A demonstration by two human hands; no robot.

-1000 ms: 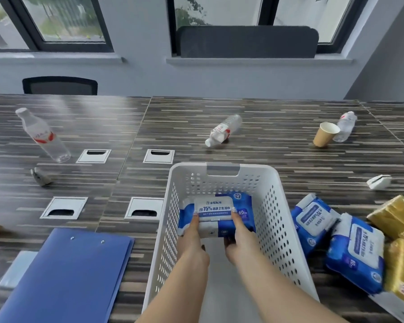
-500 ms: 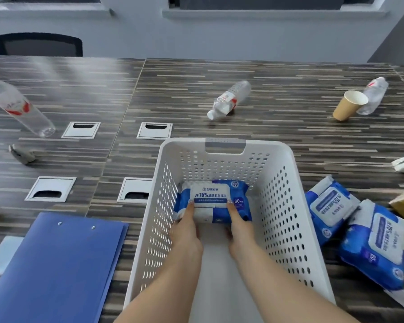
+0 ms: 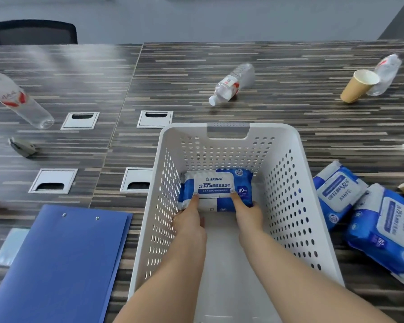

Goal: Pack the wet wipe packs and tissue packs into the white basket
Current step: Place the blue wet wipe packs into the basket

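At far left a clear plastic bottle [image 3: 16, 99] with a red-marked label is seen lying on the striped table [image 3: 289, 141]; its lettering cannot be read. A blue folder [image 3: 56, 264] is noted at near left. A second clear bottle [image 3: 231, 83], red and white labelled, lies beyond the white basket [image 3: 287, 183].

Inside the basket, toward its far end, one blue and white wet wipe pack [image 3: 217, 191] is found lying flat. "75%" with Chinese characters is legible on its white flap, and "80 PCS" at its right. The left hand [image 3: 189, 220] is closed on the pack's left near edge, a finger laid on top. The right hand [image 3: 247, 214] is likewise clamped on its right near edge.

To the right of the basket, two further wipe packs [image 3: 336, 192] [image 3: 387, 231] of the same design are recorded on the table, touching each other. A brown paper cup [image 3: 357, 86] lies on its side at far right, against another clear bottle [image 3: 386, 74].
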